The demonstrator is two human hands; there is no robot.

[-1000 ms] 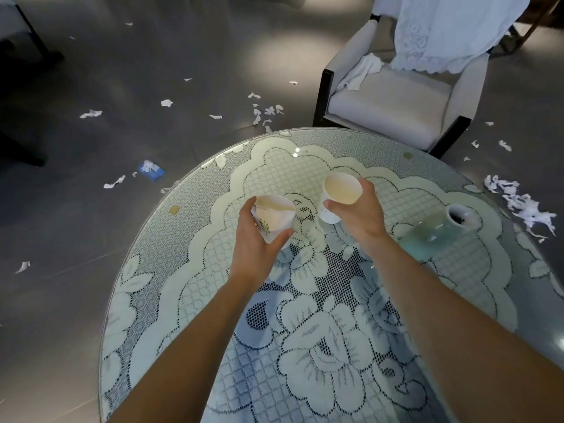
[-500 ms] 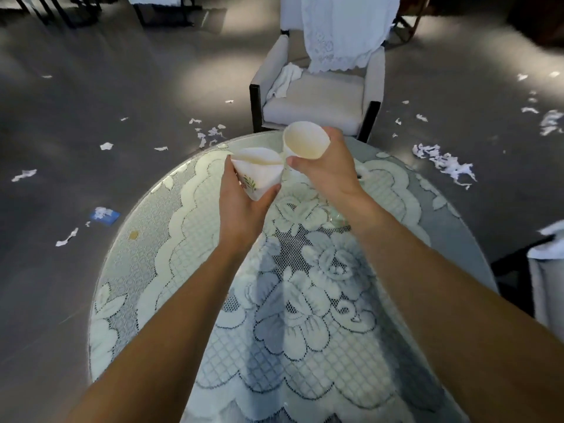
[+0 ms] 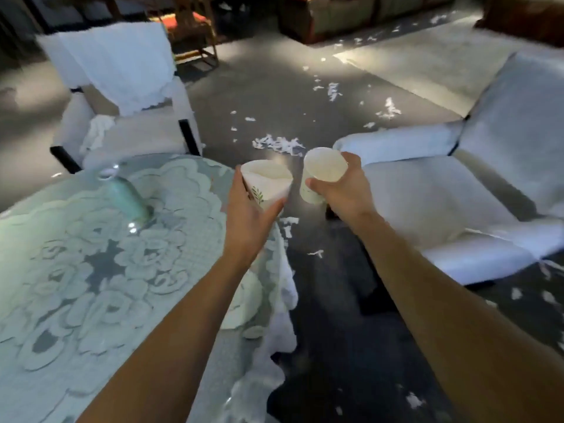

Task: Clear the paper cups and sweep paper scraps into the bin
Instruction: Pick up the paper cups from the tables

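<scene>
Left hand [image 3: 247,221]: centre of frame, fingers [image 3: 275,210] and thumb curled round a white paper cup with a green leaf print [image 3: 268,186], its rim squashed flat on one side.
Right hand [image 3: 345,193]: just to the right, gripping a plain white round paper cup [image 3: 320,175] tilted toward the camera.
Cups: near each other but apart, by the right edge of the table [image 3: 91,270].
Table: lower left, covered in pale floral lace.
Torn white paper scraps [image 3: 277,145]: strewn over the grey floor [image 3: 274,96], with one cluster just above the cups.

Leaf-print cup [image 3: 266,190], plain cup [image 3: 324,174] — aloft, floor scraps [image 3: 278,145]
</scene>
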